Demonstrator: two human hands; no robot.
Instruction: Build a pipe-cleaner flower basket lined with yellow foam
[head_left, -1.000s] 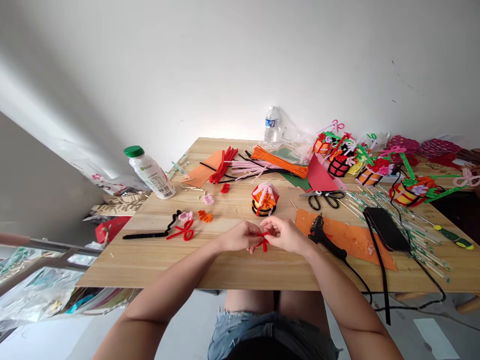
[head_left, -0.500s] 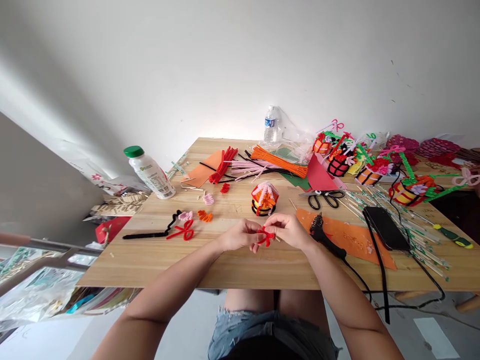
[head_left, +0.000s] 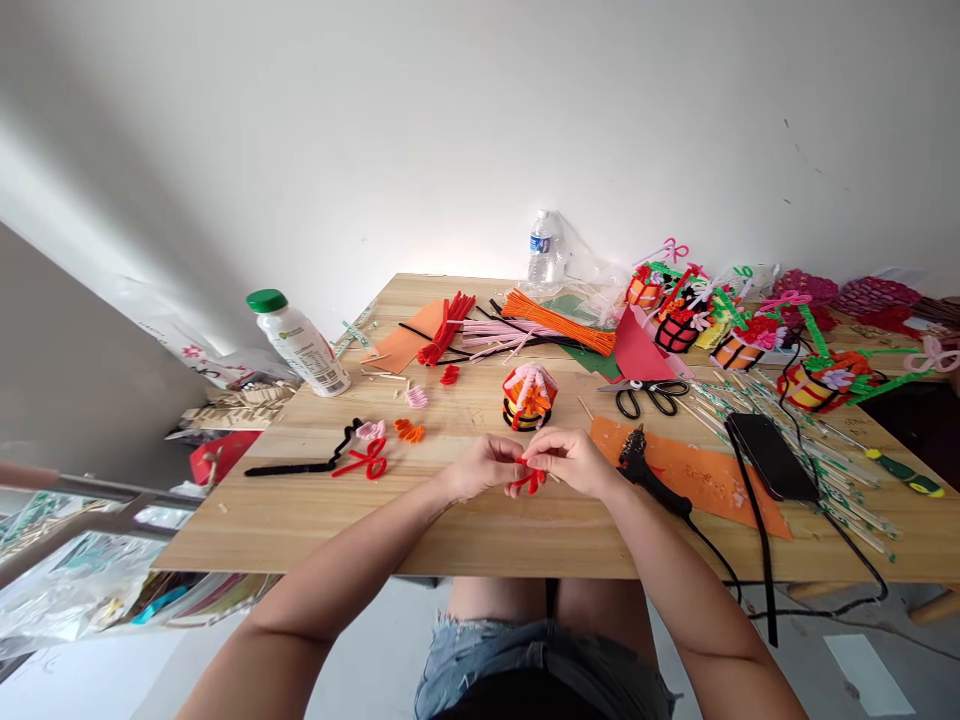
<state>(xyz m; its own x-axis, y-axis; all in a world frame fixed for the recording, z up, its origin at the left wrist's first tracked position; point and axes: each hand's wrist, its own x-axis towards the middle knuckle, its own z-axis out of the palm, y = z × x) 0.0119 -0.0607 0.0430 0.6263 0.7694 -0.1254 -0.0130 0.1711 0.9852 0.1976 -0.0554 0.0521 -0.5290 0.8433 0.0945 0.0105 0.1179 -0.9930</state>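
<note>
As the left hand (head_left: 485,467) and right hand (head_left: 568,462) closely pinch a red strip (head_left: 532,483) below the frame's middle, it seems half made, though partly hidden. At left, a bow (head_left: 370,461) looks done.

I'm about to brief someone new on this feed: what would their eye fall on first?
Probably the brightly coloured baskets clustered on the right side of the wooden table, toward the wall. Next, at the near middle, the left hand and right hand pinch a red fuzzy piece, with a round pink, orange and yellow ornament just beyond. The green-capped white bottle also stands out on the left.
</note>
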